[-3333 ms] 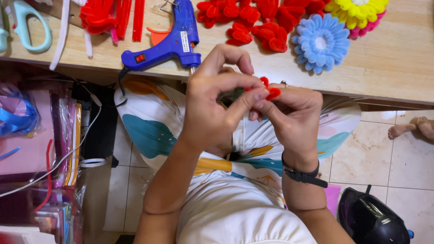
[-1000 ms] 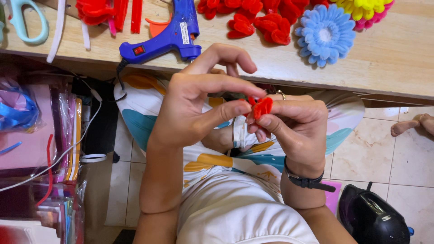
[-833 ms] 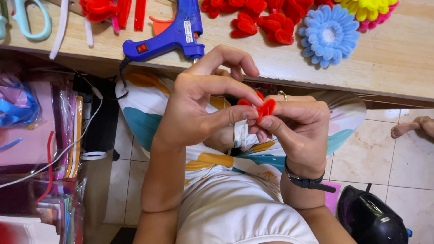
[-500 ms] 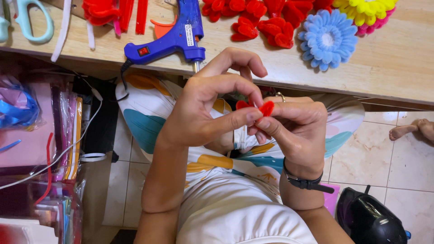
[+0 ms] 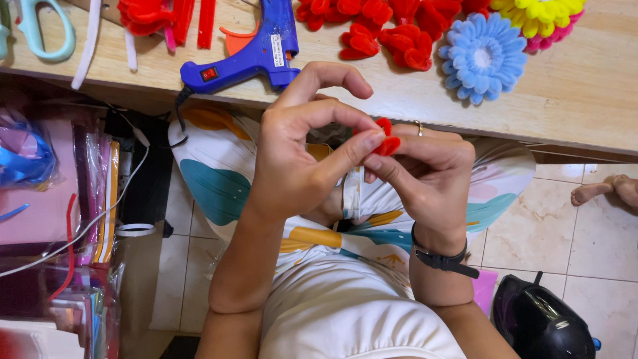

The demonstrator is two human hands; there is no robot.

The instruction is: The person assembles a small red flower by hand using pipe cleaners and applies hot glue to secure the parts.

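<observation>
Red felt piece (image 5: 385, 137) pinched by left hand (image 5: 299, 159) and right hand (image 5: 425, 176), just below table edge (image 5: 465, 129).

The red piece (image 5: 385, 138) is small, soft-looking and bright red, folded or curled into rounded lobes like a petal. It sits pinched between the thumb and fingertips of the left hand (image 5: 299, 159) and the right hand (image 5: 425, 176), which meet around it. Most of it is hidden by the fingers. It is held above the lap, just near of the table (image 5: 585, 100) edge.
</observation>
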